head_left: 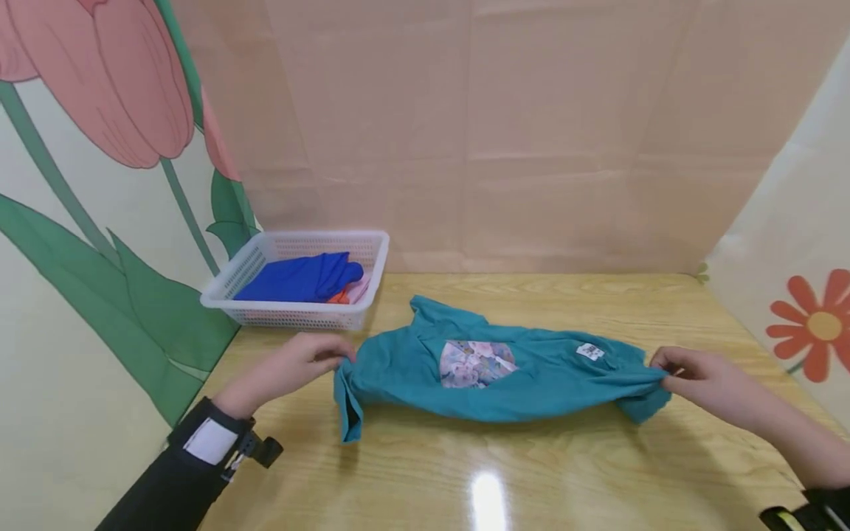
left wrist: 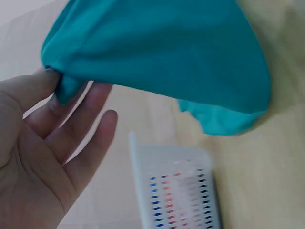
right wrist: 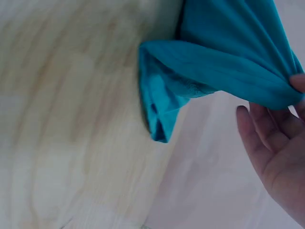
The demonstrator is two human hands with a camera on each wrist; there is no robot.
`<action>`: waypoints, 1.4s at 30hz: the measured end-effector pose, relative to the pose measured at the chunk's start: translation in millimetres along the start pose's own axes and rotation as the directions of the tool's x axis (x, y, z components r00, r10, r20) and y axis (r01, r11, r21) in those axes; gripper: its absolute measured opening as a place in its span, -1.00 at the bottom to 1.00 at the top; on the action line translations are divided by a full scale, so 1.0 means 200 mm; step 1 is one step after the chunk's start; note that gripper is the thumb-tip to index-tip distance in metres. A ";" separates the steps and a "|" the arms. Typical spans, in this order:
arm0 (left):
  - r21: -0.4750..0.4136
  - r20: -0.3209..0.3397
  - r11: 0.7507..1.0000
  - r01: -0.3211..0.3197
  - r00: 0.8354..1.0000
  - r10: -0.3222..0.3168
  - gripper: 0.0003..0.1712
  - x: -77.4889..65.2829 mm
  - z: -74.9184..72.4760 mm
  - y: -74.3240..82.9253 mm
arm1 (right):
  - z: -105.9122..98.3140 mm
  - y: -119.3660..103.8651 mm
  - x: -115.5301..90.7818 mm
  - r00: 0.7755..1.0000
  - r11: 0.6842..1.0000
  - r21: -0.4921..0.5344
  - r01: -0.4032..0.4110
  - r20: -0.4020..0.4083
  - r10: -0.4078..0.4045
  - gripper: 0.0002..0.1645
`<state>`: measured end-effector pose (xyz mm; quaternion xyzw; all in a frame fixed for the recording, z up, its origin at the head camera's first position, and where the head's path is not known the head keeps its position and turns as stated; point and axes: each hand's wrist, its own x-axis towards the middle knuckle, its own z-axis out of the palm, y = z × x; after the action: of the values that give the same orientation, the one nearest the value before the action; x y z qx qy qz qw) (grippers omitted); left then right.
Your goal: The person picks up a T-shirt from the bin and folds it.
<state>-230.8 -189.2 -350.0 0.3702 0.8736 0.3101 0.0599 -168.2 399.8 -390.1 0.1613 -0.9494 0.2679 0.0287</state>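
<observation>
A teal T-shirt point(head_left: 405, 372) stretches sideways between both hands, its near edge lifted and sagging over the table. On its front show a floral printed patch point(head_left: 473, 364) and a small white label point(head_left: 590, 352). At the left end, my left hand point(head_left: 302, 365) pinches the cloth between thumb and fingers, and a short flap hangs below. My right hand point(head_left: 704, 380) pinches the opposite end. The left wrist view shows the teal cloth point(left wrist: 167, 57) gripped at a corner. In the right wrist view, a folded part of the shirt point(right wrist: 190, 67) droops beside the fingers.
A white perforated basket point(head_left: 299, 316) stands at the back left of the wooden table point(head_left: 558, 472). Inside lie a folded blue garment point(head_left: 292, 279) and bits of orange and pink cloth. A beige sheet point(head_left: 531, 147) hangs behind the table, with flower-printed panels on both sides.
</observation>
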 end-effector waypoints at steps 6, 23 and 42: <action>0.184 0.102 0.983 0.017 0.994 -0.036 -0.82 0.00 0.11 -0.06 | 0.08 0.04 -0.04 0.992 0.991 -0.090 0.100 0.081 -0.093 -0.75; 0.375 -0.052 0.895 0.243 0.969 -0.241 -0.80 0.07 0.33 -0.28 | 0.22 0.15 0.03 0.967 0.978 -0.194 -0.069 0.229 0.114 -0.82; 0.421 0.087 0.904 0.078 0.988 -0.126 -0.70 0.37 0.17 -0.07 | -0.01 0.02 0.30 0.987 0.974 -0.222 0.051 0.161 -0.015 -0.51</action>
<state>-280.5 -129.6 -375.6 0.3449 0.9331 0.0918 0.0446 -225.2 386.1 -381.9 0.1933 -0.9702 0.1443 -0.0242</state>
